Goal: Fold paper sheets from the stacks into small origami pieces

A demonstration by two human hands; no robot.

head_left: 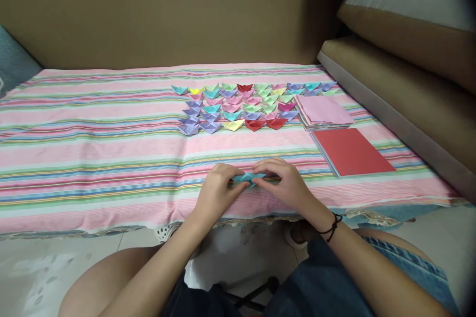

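A light blue folded paper boat is held between my two hands near the front of the striped cloth. My left hand pinches its left end, thumb pointing inward along the near side. On the opposite end, my right hand grips it with thumb and fingers, and a dark cord circles that wrist. The fingers cover part of the paper. Beyond the hands, several small paper boats in purple, green, pink, red, yellow and blue stand in rows.
Right of the boats lies a stack of pink-topped paper squares. Nearer me is a red-topped paper stack. The striped cloth covers the seat, with a brown backrest behind and piled cushions at the right.
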